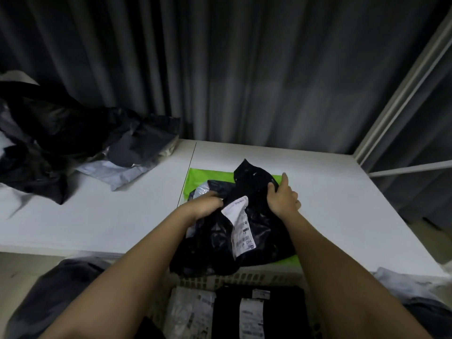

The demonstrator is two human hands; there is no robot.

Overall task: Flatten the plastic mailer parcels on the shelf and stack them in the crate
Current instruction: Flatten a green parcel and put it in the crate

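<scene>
A crumpled black plastic mailer point(259, 231) with a white shipping label point(241, 228) lies on the white shelf point(342, 204), partly over a bright green sheet point(195, 178). My left hand point(206, 205) grips the mailer's left side near the label's top. On the mailer's upper right part my right hand point(282, 196) holds a fold, fingers curled into the plastic. Below the shelf edge stands a pale lattice crate point(244, 277) holding a white parcel point(190, 311) and a black flat parcel point(259, 311) with labels.
A heap of black, grey and white mailers point(73, 148) covers the shelf's left part. More grey bags point(61, 285) lie low at left and at the right edge point(401, 282). A dark curtain hangs behind; a white shelf post point(403, 94) rises at right.
</scene>
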